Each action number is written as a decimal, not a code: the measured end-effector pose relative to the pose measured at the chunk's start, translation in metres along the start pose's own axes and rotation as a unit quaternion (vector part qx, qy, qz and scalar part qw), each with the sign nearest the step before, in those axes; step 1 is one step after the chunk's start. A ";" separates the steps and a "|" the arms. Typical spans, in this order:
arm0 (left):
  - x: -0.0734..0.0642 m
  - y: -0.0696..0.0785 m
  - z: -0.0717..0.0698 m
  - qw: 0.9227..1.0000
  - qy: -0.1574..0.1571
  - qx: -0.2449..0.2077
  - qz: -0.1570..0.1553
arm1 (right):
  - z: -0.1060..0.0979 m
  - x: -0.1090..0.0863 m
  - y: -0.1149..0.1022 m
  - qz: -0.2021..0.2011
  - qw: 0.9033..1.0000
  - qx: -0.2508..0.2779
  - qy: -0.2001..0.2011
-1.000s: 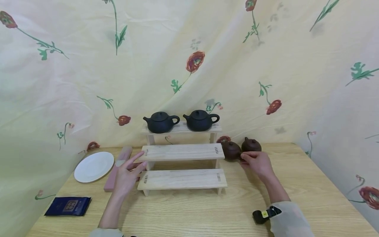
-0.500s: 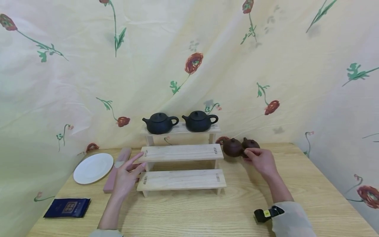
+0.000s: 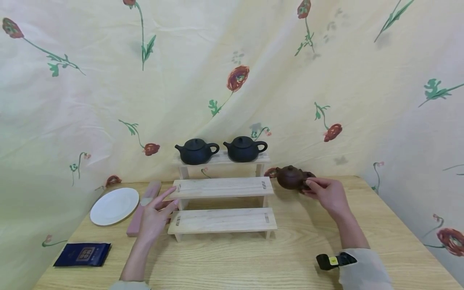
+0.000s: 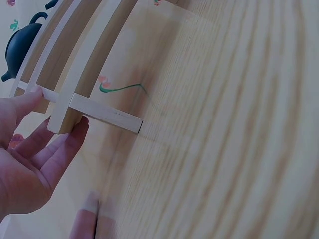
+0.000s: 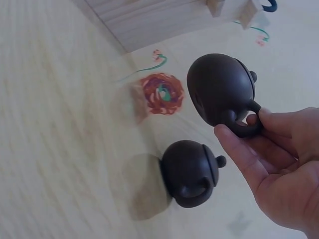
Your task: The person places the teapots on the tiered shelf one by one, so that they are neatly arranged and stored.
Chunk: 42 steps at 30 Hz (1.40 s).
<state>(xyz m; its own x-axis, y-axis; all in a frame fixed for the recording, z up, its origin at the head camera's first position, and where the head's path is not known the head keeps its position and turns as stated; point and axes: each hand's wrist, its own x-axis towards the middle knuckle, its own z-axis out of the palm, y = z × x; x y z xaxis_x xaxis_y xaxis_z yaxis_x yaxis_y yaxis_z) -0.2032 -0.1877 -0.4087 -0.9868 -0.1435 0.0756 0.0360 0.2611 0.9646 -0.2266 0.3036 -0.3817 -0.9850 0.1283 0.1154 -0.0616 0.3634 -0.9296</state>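
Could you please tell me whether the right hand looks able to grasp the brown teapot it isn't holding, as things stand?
Probably not: the right hand grips the held teapot by its handle, though nothing else seems to block the free teapot close by.

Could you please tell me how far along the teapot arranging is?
Two black teapots already stand on the top shelf, which looks done. The right hand holds a brown teapot by its handle, while the left hand holds the wooden rack. Likely left: placing that one and perhaps the untouched second brown teapot, as the middle shelf and bottom shelf are bare.
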 end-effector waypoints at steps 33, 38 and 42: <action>0.000 0.000 0.000 1.000 0.004 0.010 -0.002 | -0.025 -0.013 -0.028 -0.063 0.998 0.009 -0.023; 0.000 -0.001 -0.001 1.000 0.002 0.009 0.001 | -0.026 -0.015 -0.031 -0.070 0.997 0.020 -0.028; 0.001 -0.001 -0.002 1.000 0.001 0.013 -0.003 | -0.028 -0.017 -0.034 -0.075 0.996 0.022 -0.037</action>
<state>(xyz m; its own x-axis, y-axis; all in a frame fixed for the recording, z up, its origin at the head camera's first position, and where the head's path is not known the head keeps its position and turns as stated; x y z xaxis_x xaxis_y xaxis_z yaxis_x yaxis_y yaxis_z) -0.2038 -0.1900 -0.4094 -0.9865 -0.1474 0.0713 0.0267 0.2849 0.9582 -0.2031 0.3149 -0.3427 -0.9732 0.0065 0.2297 -0.2146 0.3319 -0.9186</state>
